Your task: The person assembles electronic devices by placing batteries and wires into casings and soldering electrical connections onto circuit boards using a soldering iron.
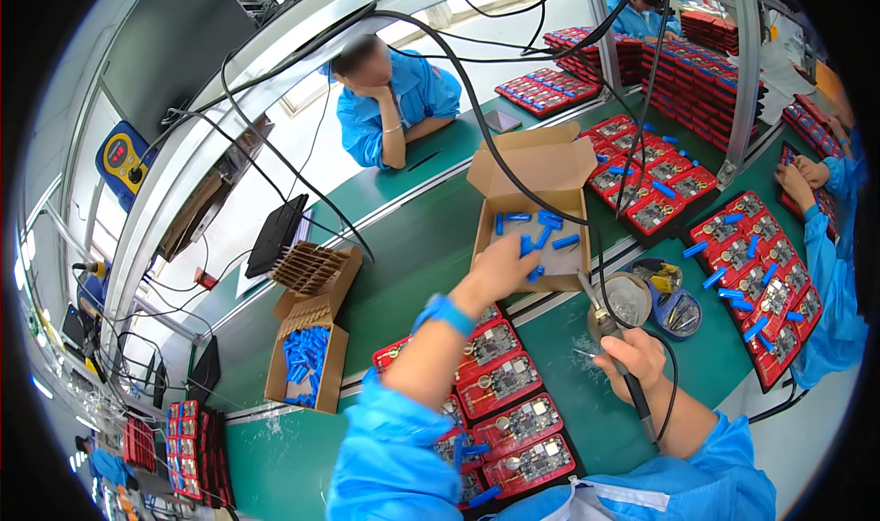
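Observation:
My left hand [502,266] reaches into an open cardboard box [559,281], its fingers closed around a blue cylindrical cell [526,244]. More blue cells [566,241] lie loose inside that box. My right hand [634,363] grips a soldering iron [632,385] by its dark handle, with the metal end pointing up and away. A thin silvery piece [581,351] sticks out by the right fingertips; what it is I cannot tell. Below my left forearm is a red tray of circuit boards [522,422], partly hidden by the arm, with a few blue cells on it.
A round dish [627,299] and a blue container [678,314] stand beyond my right hand. At left sits a cardboard box of blue cells [308,365]. Red board trays [761,283] lie at right, near a co-worker's hands [803,178]. A black cable [486,127] hangs across the bench.

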